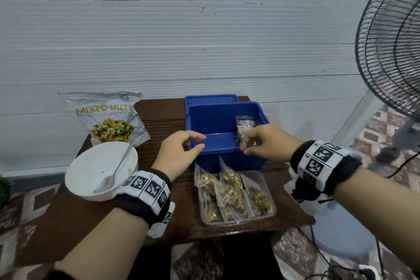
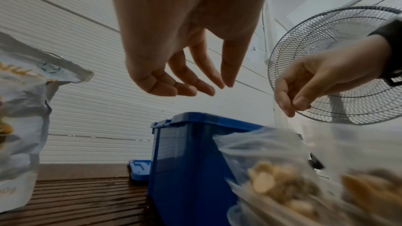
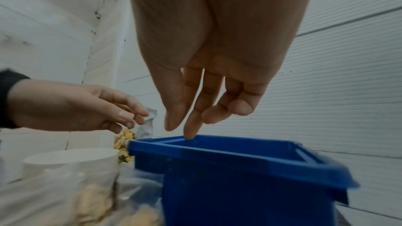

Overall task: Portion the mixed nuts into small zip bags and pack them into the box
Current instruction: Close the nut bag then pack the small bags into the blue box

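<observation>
Packing filled bags into the blue box (image 1: 227, 118)
Your left hand (image 1: 179, 154) and right hand (image 1: 264, 141) hung loose and empty over its near rim; one zip bag (image 1: 243, 125) stood inside against the right wall, remaining bags (image 1: 229, 191) waited in the clear tray (image 1: 270, 210) – you'd have done best standing them upright in rows

box (image 1: 227, 120): solid deep blue, lid (image 1: 211, 99) behind it the same blue
nut pouch (image 1: 106, 118): silvery white, orange-yellow lettering, a picture of yellow, green and dark nuts
bowl (image 1: 91, 166): plain white (spoon (image 1: 113, 173) in it silver)
zip bags (image 1: 229, 193): clear, filled with tan and brown
tray (image 1: 268, 211): transparent
table (image 1: 163, 120): dark brown, ridged
wristbands (image 1: 147, 188): black with white panels of black square codes
wall (image 1: 204, 29): white, fine horizontal ribs
fan (image 1: 391, 41): black wire grille
</observation>
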